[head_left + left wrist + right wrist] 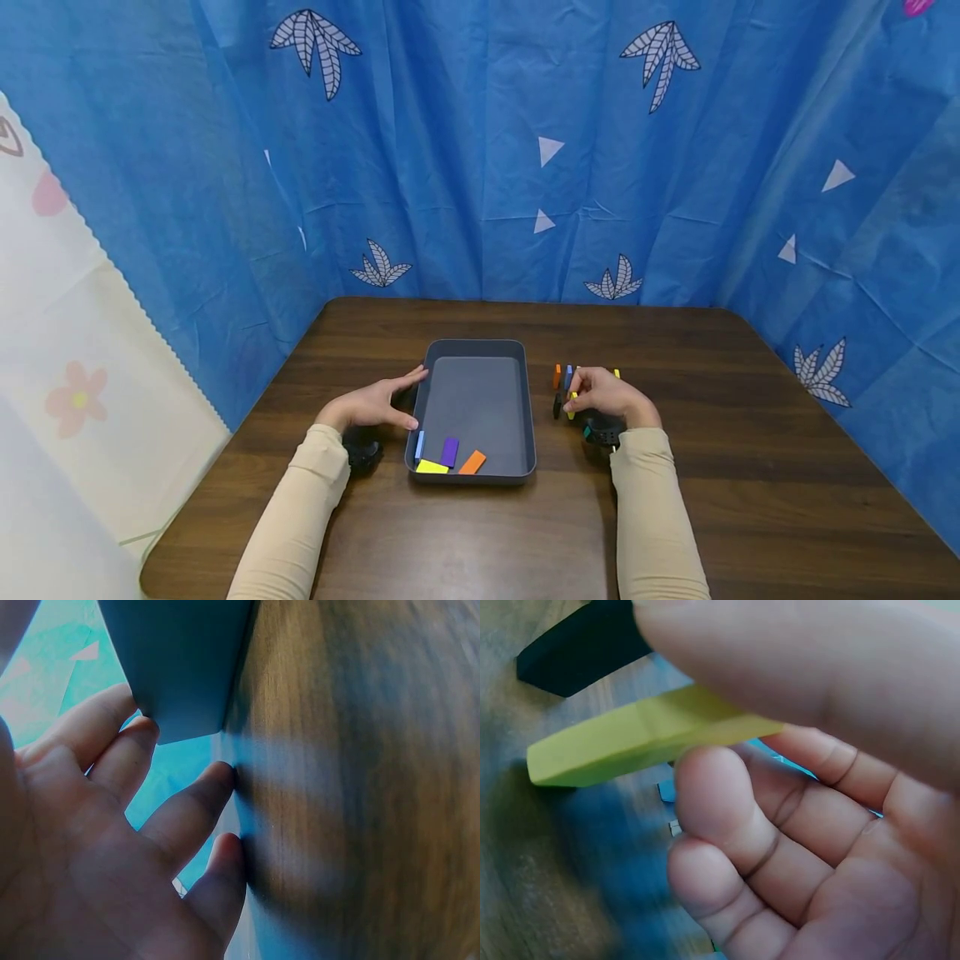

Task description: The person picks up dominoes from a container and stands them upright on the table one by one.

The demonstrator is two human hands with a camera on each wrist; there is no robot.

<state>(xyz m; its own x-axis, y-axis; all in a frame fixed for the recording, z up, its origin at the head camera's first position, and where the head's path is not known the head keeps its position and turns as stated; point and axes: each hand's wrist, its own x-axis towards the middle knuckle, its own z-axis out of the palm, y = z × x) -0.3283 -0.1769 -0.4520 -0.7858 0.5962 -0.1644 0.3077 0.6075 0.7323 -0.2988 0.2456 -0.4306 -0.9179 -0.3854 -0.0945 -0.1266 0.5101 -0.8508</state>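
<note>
My right hand [609, 393] pinches a yellow domino block [615, 742] between thumb and fingers, to the right of the tray. In the right wrist view the block stands upright on its end, close to the tabletop, beside a black block [585, 652]. My left hand [375, 404] rests at the left side of a dark grey tray [480, 400], fingers spread. In the left wrist view two fingertips touch the tray's wall [180, 675]. Inside the tray's near end lie a light blue block [419, 447], a yellow block [432, 467], a purple block [450, 452] and an orange block [472, 462].
Close to my right hand, an orange block [557, 376] and a blue block [568, 377] stand upright, and another yellow block [617, 373] shows just behind it. The brown wooden table [675, 342] is bordered by a blue curtain [465, 167] at the back and sides.
</note>
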